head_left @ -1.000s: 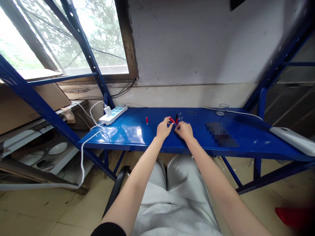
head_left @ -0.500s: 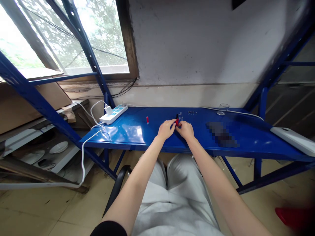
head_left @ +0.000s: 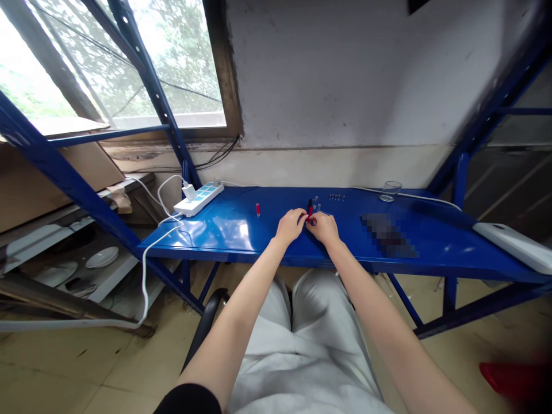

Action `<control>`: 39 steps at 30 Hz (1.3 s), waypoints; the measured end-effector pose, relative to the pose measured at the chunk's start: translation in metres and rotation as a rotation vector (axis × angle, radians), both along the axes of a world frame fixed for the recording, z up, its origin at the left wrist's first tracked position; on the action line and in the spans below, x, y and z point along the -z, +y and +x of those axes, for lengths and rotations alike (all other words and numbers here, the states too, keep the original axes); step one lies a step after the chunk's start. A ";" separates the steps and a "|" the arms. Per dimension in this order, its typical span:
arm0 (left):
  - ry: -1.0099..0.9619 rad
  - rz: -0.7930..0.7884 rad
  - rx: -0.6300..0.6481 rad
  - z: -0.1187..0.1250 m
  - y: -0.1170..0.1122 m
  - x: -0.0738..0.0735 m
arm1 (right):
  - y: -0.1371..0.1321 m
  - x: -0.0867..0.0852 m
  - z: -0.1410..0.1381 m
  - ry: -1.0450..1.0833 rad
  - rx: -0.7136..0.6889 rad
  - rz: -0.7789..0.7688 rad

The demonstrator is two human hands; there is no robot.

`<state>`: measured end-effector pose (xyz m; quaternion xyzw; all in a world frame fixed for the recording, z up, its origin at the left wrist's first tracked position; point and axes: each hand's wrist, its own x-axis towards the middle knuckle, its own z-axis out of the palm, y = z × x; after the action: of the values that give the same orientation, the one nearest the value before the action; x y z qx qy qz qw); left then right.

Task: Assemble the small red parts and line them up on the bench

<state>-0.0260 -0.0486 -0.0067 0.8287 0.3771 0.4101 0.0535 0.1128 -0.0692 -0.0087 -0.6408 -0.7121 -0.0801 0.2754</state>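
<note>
Close together above the blue table (head_left: 215,230), both my hands are at work with their fingers drawn in. My left hand (head_left: 290,226) pinches at a small red piece (head_left: 308,218), and my right hand (head_left: 323,227) meets it from the other side. The fingers cover most of this piece, so its shape is unclear. Just beyond the fingertips are a red and black part (head_left: 310,207) and several small clear pieces (head_left: 318,206). Farther left, a small clear tube with a red top (head_left: 257,210) stands upright.
A white power strip (head_left: 199,199) with a plugged-in cable lies at the table's left end. Tiny metallic bits (head_left: 337,197) sit in a row at the back. A glass (head_left: 390,191), a blurred dark object (head_left: 388,234) and a white device (head_left: 513,246) are to the right.
My fingertips have shifted slightly around the red piece, and more of the red and black part shows behind them. The tube and other items stay where they were.
</note>
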 end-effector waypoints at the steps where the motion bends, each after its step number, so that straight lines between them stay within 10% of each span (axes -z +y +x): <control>1: 0.021 -0.005 -0.005 0.000 0.000 -0.001 | 0.000 0.000 0.000 -0.003 -0.004 0.007; 19: 0.558 -0.013 -0.165 -0.069 0.069 -0.094 | 0.000 0.000 0.000 0.163 -0.187 0.020; 39: 0.658 -0.128 -0.258 -0.100 0.080 -0.071 | 0.003 0.003 0.001 0.181 -0.212 0.001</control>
<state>-0.1259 0.0317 0.0644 0.8569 0.5006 0.1004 -0.0714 0.1141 -0.0663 -0.0116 -0.5663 -0.7481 0.0073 0.3459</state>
